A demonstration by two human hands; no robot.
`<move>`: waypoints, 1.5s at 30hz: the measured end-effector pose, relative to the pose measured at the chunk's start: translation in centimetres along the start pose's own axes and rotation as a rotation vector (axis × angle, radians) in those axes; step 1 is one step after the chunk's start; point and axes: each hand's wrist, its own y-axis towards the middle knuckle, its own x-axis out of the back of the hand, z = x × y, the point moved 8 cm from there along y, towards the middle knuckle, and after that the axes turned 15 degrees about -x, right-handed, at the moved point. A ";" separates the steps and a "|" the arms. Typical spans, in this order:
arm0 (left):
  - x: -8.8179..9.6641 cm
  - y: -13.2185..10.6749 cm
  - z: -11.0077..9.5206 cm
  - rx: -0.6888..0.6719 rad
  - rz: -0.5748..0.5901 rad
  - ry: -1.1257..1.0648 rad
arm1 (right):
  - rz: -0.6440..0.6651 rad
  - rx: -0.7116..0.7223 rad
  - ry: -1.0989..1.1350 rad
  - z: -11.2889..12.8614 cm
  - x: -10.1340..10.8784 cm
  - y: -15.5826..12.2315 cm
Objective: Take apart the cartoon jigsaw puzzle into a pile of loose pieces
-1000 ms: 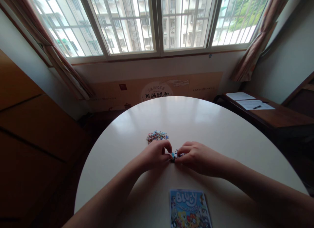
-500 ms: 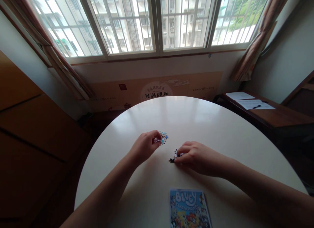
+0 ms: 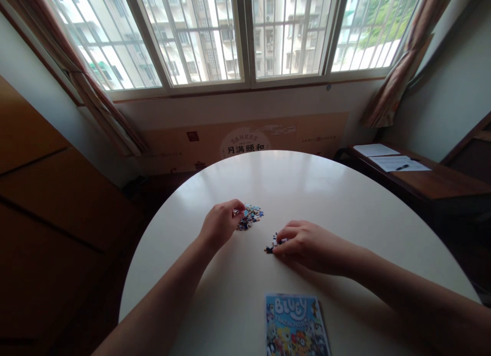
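A loose pile of small jigsaw puzzle pieces (image 3: 251,217), blue, white and dark, lies on the white round table (image 3: 291,184). At the pile's left edge is my left hand (image 3: 221,220), fingers curled inward with the tips among the pieces. What those fingertips hold, if anything, is too small to make out. My right hand (image 3: 303,243) rests on the table nearer to me, closed on a small cluster of puzzle pieces (image 3: 270,249). Its fingers cover much of that cluster, so whether the pieces are joined cannot be told.
Close to me on the table lies a blue "Bluey" picture card or booklet (image 3: 297,323) with cartoon figures. To the right, a brown desk (image 3: 433,182) bears papers (image 3: 399,163) and a pen. A barred window and curtains are beyond the table; a wooden cabinet (image 3: 46,218) stands left.
My left hand has shifted a little left, from over the pile to its left edge, uncovering more pieces. My right hand has stayed in place on its cluster.
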 end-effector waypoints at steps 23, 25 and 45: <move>-2.8 -1.8 -7.1 -0.209 0.379 -0.081 | -0.021 -0.007 0.003 -0.4 -0.2 0.0; -3.0 -1.8 -7.3 -0.209 0.397 -0.068 | -0.021 -0.012 0.003 -0.5 -0.3 0.1; -3.9 -1.9 -7.3 -0.129 0.427 -0.161 | -0.027 -0.045 0.011 -0.5 -0.2 0.0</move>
